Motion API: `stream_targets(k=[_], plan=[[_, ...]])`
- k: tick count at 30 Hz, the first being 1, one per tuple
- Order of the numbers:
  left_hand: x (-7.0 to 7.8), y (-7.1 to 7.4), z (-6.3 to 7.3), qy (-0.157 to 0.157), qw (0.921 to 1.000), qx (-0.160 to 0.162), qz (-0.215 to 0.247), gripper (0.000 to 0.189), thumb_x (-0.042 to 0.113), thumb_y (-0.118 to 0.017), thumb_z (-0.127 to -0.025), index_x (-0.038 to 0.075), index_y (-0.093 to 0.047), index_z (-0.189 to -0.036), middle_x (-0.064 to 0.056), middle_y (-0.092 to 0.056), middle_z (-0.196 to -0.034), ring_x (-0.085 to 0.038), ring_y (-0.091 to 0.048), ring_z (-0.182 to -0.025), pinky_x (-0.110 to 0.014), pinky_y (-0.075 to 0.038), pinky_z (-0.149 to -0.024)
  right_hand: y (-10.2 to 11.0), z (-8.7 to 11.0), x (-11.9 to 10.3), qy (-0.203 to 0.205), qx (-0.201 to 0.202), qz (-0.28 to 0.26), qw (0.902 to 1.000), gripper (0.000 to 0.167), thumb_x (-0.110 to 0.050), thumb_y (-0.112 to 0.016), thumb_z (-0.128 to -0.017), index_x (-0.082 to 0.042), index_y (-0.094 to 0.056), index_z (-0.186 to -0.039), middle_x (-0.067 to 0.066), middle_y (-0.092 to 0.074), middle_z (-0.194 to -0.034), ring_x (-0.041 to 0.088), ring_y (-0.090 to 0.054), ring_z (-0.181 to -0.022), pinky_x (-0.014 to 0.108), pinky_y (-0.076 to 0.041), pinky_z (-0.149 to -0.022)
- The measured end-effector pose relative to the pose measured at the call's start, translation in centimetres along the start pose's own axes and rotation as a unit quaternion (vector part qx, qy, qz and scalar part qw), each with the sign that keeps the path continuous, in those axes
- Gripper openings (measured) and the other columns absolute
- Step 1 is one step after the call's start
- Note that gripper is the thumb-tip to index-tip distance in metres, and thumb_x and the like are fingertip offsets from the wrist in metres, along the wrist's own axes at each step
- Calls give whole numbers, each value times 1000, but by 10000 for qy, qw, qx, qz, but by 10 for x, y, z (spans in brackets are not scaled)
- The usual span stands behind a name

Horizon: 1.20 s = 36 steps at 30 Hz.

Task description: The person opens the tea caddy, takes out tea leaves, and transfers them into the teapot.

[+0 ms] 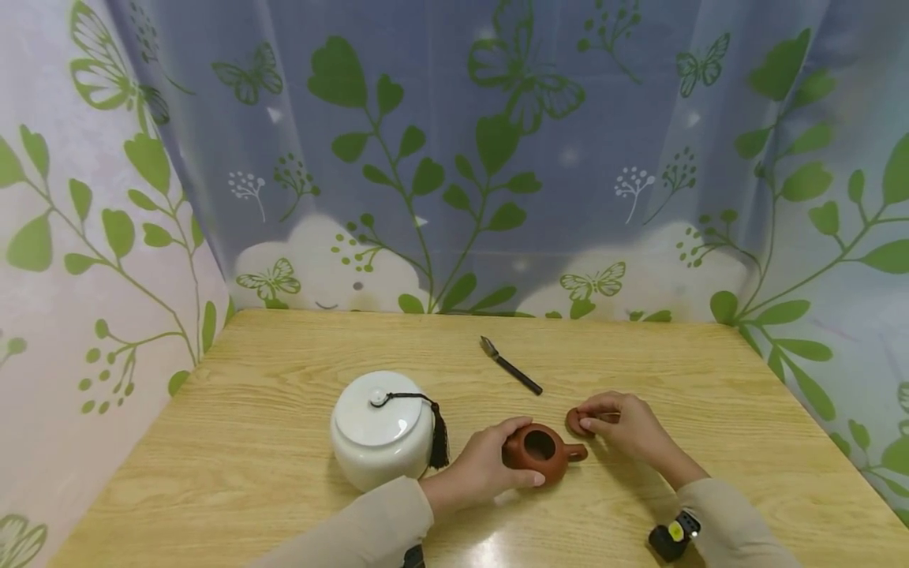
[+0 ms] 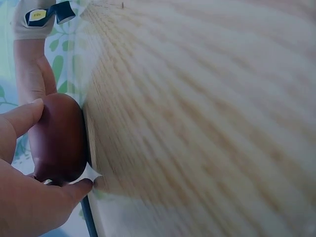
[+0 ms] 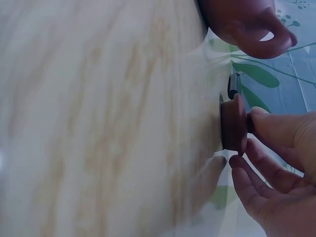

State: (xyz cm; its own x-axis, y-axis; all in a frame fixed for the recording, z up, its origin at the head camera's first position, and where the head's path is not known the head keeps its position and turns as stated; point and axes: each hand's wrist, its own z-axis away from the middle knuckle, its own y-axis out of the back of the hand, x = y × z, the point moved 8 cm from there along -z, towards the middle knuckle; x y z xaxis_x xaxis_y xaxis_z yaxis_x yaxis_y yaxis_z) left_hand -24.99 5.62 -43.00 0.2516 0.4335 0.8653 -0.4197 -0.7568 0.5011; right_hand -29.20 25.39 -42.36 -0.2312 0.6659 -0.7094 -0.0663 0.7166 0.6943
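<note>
A reddish-brown clay teapot stands on the table with its round mouth uncovered and its loop handle pointing right. My left hand grips it from the left, thumb on the near side and fingers on the far side; that hand covers the spout end. In the left wrist view, the thumb and fingers press against the teapot's body. Just right of the handle, my right hand pinches the knob of the small clay lid. The right wrist view shows the lid at the table surface, knob outward.
Left of the teapot stands a white lidded ceramic jar with a black tassel, close to my left forearm. Farther back lies a slim dark-handled tool with a pointed tip. A patterned curtain rises behind the wooden table.
</note>
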Motion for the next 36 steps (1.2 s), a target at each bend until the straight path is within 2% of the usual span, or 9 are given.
stream_targets(k=[3,7,11,14,16,22,26,30,36], plan=[[1,1,0,4,10000,-11,-11,77,27,-80,-71,11,-43,-137,-5,-56,-121,-17,-52,-109,-32,-42,-88,1,1,0,-35,-17,-101,9999,18,-9,-68,-83,-3,-68,-101,11,-63,-102,28,-60,-95,32,-50,-77],[5,7,1,56,9999,2,129,80,26,-80,-71,14,-41,-139,-10,-57,-120,-20,-52,-110,-36,-39,-92,2,0,-9,206,32,-217,9995,23,-12,-68,-84,0,-67,-104,13,-63,-104,31,-59,-98,37,-49,-80],[13,20,0,84,9996,132,-215,80,31,-80,-71,20,-40,-139,-13,-51,-128,-26,-46,-117,-41,-37,-95,1,-2,-23,438,45,-307,9986,26,-15,-67,-85,1,-65,-106,15,-62,-108,35,-57,-101,44,-46,-84],[18,31,0,139,9987,270,-410,81,34,-80,-71,22,-39,-140,-10,-45,-135,-29,-41,-121,-45,-35,-96,-2,-5,-32,498,-28,-460,9977,29,-17,-66,-86,1,-64,-109,15,-60,-111,35,-56,-103,46,-45,-84],[22,39,1,186,9987,328,-329,81,34,-80,-71,25,-38,-140,-9,-42,-137,-30,-41,-121,-46,-34,-96,-4,-7,-40,543,-68,-579,9968,31,-19,-65,-87,1,-64,-111,16,-59,-113,36,-56,-103,46,-45,-85],[41,70,6,12,9983,474,-337,82,38,-77,-73,30,-34,-142,-6,-37,-141,-30,-37,-124,-47,-36,-95,-14,-14,-68,591,-188,-1041,9926,31,-19,-66,-86,-1,-64,-111,14,-59,-114,37,-53,-107,45,-43,-88],[51,91,9,-97,9980,515,-345,81,39,-75,-75,30,-31,-143,-5,-31,-144,-35,-37,-123,-47,-38,-92,-23,-19,-87,657,-323,-1244,9895,30,-17,-66,-86,-4,-64,-113,12,-58,-116,35,-52,-109,44,-42,-90],[55,115,12,-40,9975,653,-261,81,38,-75,-75,32,-31,-142,-3,-28,-145,-37,-34,-124,-47,-38,-93,-34,-22,-107,867,-491,-1369,9856,32,-17,-65,-87,-4,-62,-116,12,-57,-120,30,-50,-112,47,-39,-92],[53,149,21,-153,9954,938,-82,80,36,-75,-76,28,-32,-143,1,-27,-145,-30,-27,-130,-44,-27,-102,-49,-27,-131,1072,-772,-1467,9803,36,-24,-65,-87,-7,-61,-118,6,-56,-121,25,-49,-113,44,-39,-93]])
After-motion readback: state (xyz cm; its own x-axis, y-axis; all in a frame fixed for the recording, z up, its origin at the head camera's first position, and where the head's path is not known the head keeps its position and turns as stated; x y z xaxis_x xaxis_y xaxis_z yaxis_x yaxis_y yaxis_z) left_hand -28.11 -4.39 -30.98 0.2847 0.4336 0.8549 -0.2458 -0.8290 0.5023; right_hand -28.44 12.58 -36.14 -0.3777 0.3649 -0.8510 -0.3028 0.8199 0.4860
